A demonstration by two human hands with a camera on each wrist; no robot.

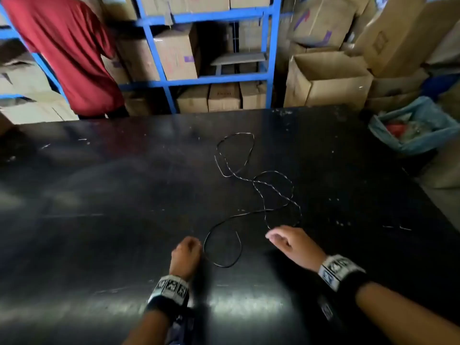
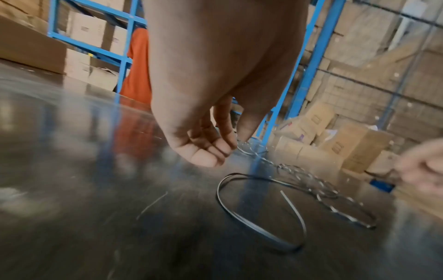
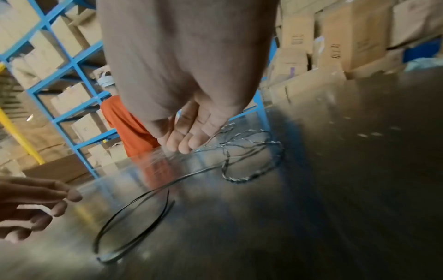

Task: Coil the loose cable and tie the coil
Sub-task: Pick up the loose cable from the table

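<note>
A thin loose cable (image 1: 254,181) sprawls in several open loops across the black table (image 1: 124,220); its far part is twisted black and white, and its near part is a plain dark loop (image 2: 236,174) with a free end inside. My left hand (image 1: 186,252) hovers just left of that near loop, fingers (image 2: 210,149) loosely curled and holding nothing. My right hand (image 1: 286,239) hangs just right of the loop, at the near edge of the twisted section (image 3: 239,181). Its fingers (image 3: 184,140) are relaxed and point down, with nothing in them.
A person in a red shirt (image 1: 69,53) stands beyond the table's far left edge. Blue shelving (image 1: 206,80) full of cardboard boxes runs behind. An open box (image 1: 326,78) and a blue-lined bin (image 1: 418,125) sit off the far right corner.
</note>
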